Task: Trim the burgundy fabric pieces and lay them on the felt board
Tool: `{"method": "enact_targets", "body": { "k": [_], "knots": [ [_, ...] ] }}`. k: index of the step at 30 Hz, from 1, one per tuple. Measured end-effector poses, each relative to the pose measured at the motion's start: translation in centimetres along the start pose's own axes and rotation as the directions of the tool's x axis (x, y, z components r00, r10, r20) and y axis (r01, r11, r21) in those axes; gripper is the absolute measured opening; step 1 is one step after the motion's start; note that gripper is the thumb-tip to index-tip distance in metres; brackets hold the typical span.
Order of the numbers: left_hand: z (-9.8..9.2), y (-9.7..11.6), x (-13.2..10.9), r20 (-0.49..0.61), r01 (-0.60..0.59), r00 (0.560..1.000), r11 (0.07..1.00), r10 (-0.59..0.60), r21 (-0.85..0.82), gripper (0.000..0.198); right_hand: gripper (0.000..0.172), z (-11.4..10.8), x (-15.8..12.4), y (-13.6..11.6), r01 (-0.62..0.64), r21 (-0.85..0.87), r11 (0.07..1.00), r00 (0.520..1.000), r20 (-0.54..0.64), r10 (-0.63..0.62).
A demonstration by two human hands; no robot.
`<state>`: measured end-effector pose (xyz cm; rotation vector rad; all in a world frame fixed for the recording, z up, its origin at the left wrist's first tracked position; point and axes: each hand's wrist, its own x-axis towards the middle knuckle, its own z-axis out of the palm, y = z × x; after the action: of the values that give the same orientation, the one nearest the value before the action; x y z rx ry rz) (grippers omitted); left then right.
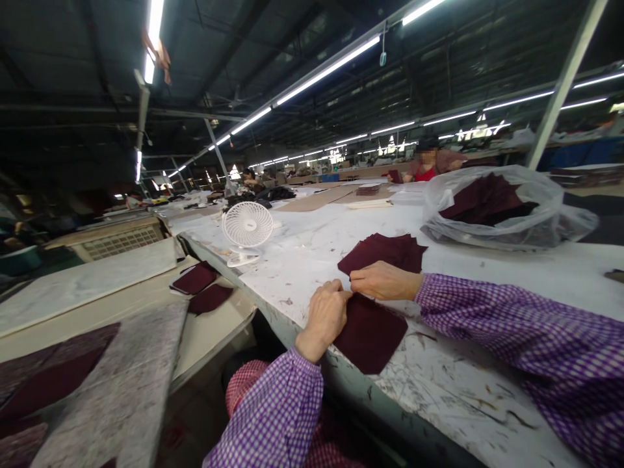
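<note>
And here, on the white, scuffed desk [297,286], a flat, four-sided dark maroon fabric piece [373,335] is seen lying just on the near side of the fanned dark maroon fabric pile [390,250]. The piece is overlapped at its left edge by the left hand [325,318], set near-left of the pile; by that hand the piece is approached most closely, and from there it is found to the right and nearer the wearer. The left fingers are curled, thumb and fingertips brought together at the piece's far corner; whether cloth is pinched or only pressed cannot be told. The right hand [386,281] is placed along the pile's near edge, fingers bent inward, tips almost met by the left ones; the piece is left below it. What is gripped there, if anything, is hidden.

Now the lie of the piece: it is turned cornerwise, one corner aimed at the meeting fingertips by the pile, the opposite one pointed away from the pile, toward the desk's near edge. Its sides are judged nearly equal, so no clear long axis can be named. Left of the pile, a round white plastic fan [247,227] is stood; right of it, a clear plastic bag [546,224] is filled with dark maroon cloth [487,200].
</note>
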<state>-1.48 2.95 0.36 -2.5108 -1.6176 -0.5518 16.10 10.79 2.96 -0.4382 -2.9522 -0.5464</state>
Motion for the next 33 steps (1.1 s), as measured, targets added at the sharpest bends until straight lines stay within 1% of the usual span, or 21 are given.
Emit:
{"method": "enact_targets", "body": {
  "k": [3,5,6,8,10,13,16,19,21,24,28,31,33],
  "knots": [
    [-0.1,0.2,0.1,0.018,-0.048,0.999,0.997,0.047,0.06,0.032,0.022,0.4,-0.4,-0.1,0.041,-0.087,0.995,0.999,0.002,-0.041],
    [-0.2,0.3,0.1,0.02,-0.07,0.997,0.994,0.069,0.089,0.032,0.021,0.6,-0.8,0.2,0.054,-0.092,0.994,0.999,0.01,-0.053],
    [-0.2,0.4,0.1,0.017,-0.075,0.997,0.992,0.074,0.099,0.031,0.022,0.7,-1.0,0.5,0.039,-0.075,0.996,0.999,0.014,-0.038],
    [-0.2,0.4,0.1,0.013,-0.077,0.997,0.991,0.076,0.111,0.031,0.024,0.6,-1.3,1.0,-0.035,0.004,0.999,0.999,-0.003,0.035],
    [-0.2,0.4,0.1,0.016,-0.077,0.997,0.991,0.076,0.114,0.03,0.027,0.3,-1.4,1.0,-0.103,0.137,0.985,0.992,-0.058,0.111],
    [-0.2,0.5,0.2,0.016,-0.072,0.997,0.992,0.071,0.106,0.031,0.026,-0.3,-1.0,0.1,-0.082,0.333,0.939,0.987,-0.105,0.124],
    [-0.4,0.2,0.1,0.02,-0.051,0.999,0.996,0.05,0.068,0.03,0.027,-0.6,-0.6,-1.2,-0.083,0.41,0.908,0.99,-0.073,0.124],
    [-0.7,-0.7,-0.7,0.018,0.024,1.0,0.997,-0.023,-0.079,0.025,0.028,-0.6,-0.5,-1.8,-0.114,0.423,0.899,0.988,-0.047,0.147],
    [-0.9,-1.5,-1.6,0.003,0.082,0.997,0.979,-0.083,-0.188,0.023,0.029,-0.6,-0.5,-1.8,-0.116,0.429,0.896,0.989,-0.036,0.145],
    [-0.7,-2.3,-3.0,-0.039,0.104,0.992,0.96,-0.118,-0.261,0.021,0.029,-0.7,-0.6,-1.7,-0.122,0.437,0.891,0.989,-0.023,0.147],
    [-0.3,-2.3,-4.2,-0.109,0.065,0.99,0.97,-0.093,-0.233,0.021,0.029,-1.0,-0.6,-1.6,-0.11,0.438,0.893,0.993,0.001,0.121],
    [-0.5,-1.9,-4.5,-0.138,0.041,0.989,0.99,-0.06,-0.137,0.023,0.032,-1.6,-0.5,-1.7,-0.088,0.399,0.913,0.995,0.069,0.066],
    [-0.7,-1.6,-4.5,-0.139,0.026,0.99,0.998,-0.033,-0.054,0.025,0.038,-2.2,-0.3,-2.0,-0.069,0.332,0.941,0.992,0.127,0.028]
  ]
}}
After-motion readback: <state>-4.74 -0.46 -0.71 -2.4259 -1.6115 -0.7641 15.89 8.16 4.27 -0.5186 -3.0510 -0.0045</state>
